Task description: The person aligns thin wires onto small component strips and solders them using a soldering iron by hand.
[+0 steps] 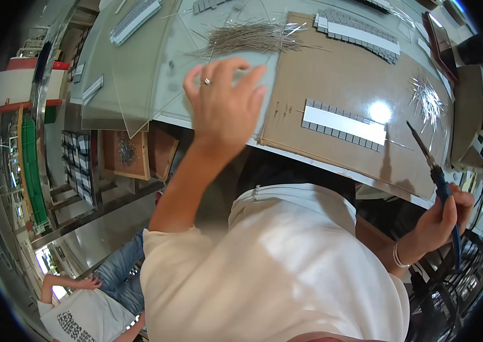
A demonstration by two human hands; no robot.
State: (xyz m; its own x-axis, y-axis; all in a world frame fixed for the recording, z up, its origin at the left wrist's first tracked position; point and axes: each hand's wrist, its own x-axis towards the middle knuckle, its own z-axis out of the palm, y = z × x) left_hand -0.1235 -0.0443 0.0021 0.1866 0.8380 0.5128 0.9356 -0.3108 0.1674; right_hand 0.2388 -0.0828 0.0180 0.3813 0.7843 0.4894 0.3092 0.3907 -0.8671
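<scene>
My left hand [225,105] hovers over the glass-topped table's edge, its fingers apart and curved, with nothing seen in them. Just beyond its fingertips lies a loose pile of thin metal wires [247,39]. My right hand [443,221] is closed round the blue handle of a soldering iron [439,181], whose dark, narrow tip points up and left over the brown board. On that board lies a white strip with grey tabs along both long sides [344,125]. A thin wire sticks out from its right end.
The brown board [304,62] carries a row of stacked grey-and-white strips [358,35] and bright wire clippings [427,101]. More strips [135,21] lie on glass sheets at the left. A beige device [469,117] stands right. Another person [90,310] is at lower left.
</scene>
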